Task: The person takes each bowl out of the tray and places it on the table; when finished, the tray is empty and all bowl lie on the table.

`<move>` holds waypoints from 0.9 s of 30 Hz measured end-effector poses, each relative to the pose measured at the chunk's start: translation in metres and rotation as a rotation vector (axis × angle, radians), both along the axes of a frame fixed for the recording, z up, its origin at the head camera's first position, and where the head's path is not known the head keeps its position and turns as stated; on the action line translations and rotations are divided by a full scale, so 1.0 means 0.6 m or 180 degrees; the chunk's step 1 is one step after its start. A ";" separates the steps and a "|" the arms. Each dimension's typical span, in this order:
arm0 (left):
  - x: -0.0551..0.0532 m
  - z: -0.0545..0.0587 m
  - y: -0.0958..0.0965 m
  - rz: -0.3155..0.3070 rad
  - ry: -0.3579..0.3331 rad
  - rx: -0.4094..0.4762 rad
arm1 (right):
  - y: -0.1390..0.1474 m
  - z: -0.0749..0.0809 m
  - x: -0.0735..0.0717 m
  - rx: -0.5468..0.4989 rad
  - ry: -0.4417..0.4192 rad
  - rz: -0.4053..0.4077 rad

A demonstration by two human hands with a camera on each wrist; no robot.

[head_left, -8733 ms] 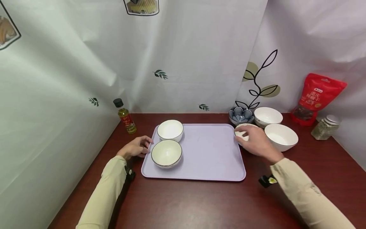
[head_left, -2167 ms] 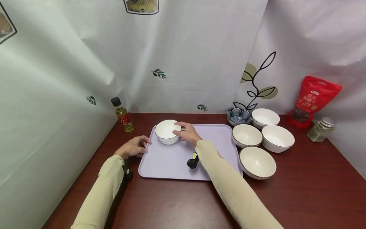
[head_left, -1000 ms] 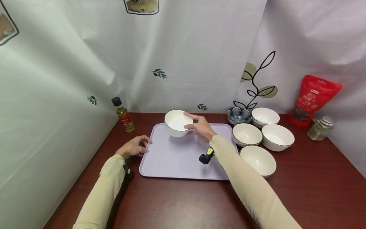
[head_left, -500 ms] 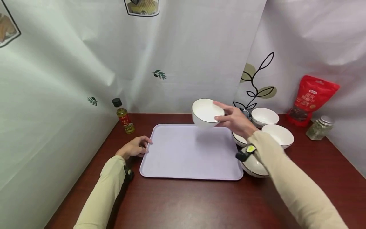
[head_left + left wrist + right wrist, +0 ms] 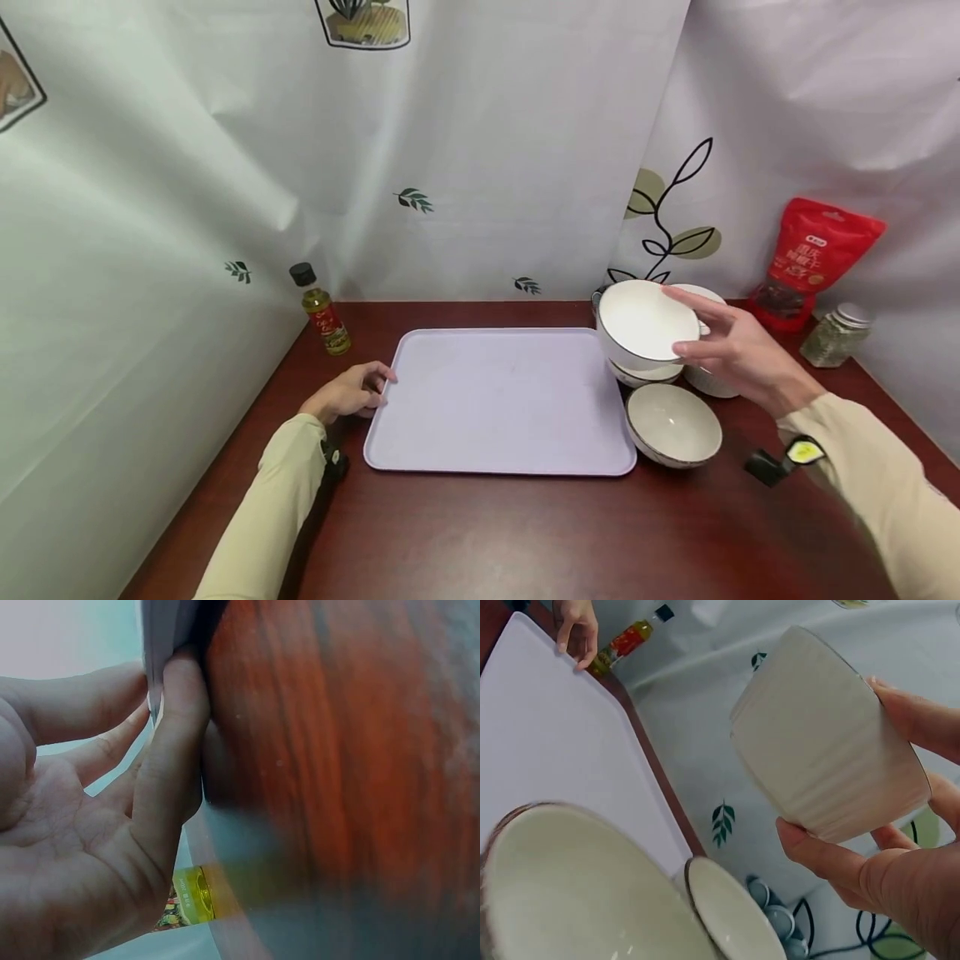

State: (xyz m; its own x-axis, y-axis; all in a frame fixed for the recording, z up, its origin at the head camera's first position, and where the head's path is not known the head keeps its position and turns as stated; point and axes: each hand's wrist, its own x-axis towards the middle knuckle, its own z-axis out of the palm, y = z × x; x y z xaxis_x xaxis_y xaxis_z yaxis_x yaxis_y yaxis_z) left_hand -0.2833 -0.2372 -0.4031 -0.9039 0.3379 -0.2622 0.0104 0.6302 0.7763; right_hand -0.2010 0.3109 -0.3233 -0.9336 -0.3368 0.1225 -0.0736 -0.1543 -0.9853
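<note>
My right hand [image 5: 738, 346] grips a white bowl [image 5: 647, 321] with a thin dark rim, thumb and fingers at its side. The bowl is held tilted above the bowls beside the tray's right end; its ribbed outside shows in the right wrist view. Below it sits a cream bowl [image 5: 645, 377], partly hidden, and nearer me stands another cream bowl [image 5: 673, 423]. My left hand [image 5: 348, 393] pinches the left edge of the lilac tray [image 5: 498, 400]; in the left wrist view, the tray edge [image 5: 166, 634] lies between thumb and fingers. Nothing stands on the tray.
Two more white bowls, one at the back [image 5: 701, 292], are partly covered by the held bowl and hand. A blue petal-shaped bowl [image 5: 780, 922] is mostly hidden. An oil bottle [image 5: 324, 312] stands back left; a red pouch [image 5: 813, 258] and a spice jar [image 5: 836, 335] stand back right.
Two bowls have left the tray: one now stands at front right, the other was lifted and carried right in my right hand. My left hand has stayed at the tray edge.
</note>
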 end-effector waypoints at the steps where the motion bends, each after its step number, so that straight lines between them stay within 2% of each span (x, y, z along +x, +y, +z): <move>1: 0.000 0.000 0.000 0.0004 -0.0012 0.0011 | 0.011 -0.004 0.007 -0.0030 -0.0004 0.0004; 7: -0.002 -0.002 0.000 0.0004 -0.0065 0.0055 | 0.073 -0.027 0.044 -0.0265 0.0048 0.0037; 11: -0.005 -0.002 -0.003 -0.0020 -0.0023 0.0060 | 0.104 -0.036 0.061 -0.0328 0.0065 -0.0073; 18: -0.007 -0.005 -0.003 0.0055 -0.0051 0.0023 | 0.154 -0.061 0.087 -0.0494 0.0159 -0.0205; 27: -0.003 0.000 -0.002 0.0101 -0.0077 0.0024 | 0.215 -0.111 0.120 -0.1043 0.0240 0.0080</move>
State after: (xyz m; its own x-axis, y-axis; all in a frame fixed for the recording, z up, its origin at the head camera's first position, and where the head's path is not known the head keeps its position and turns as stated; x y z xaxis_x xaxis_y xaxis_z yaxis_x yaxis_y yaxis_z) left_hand -0.2849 -0.2386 -0.4033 -0.9077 0.3113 -0.2816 -0.0282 0.6240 0.7809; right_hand -0.1289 0.4402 -0.3898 -0.9097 -0.2908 0.2964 -0.1365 -0.4647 -0.8749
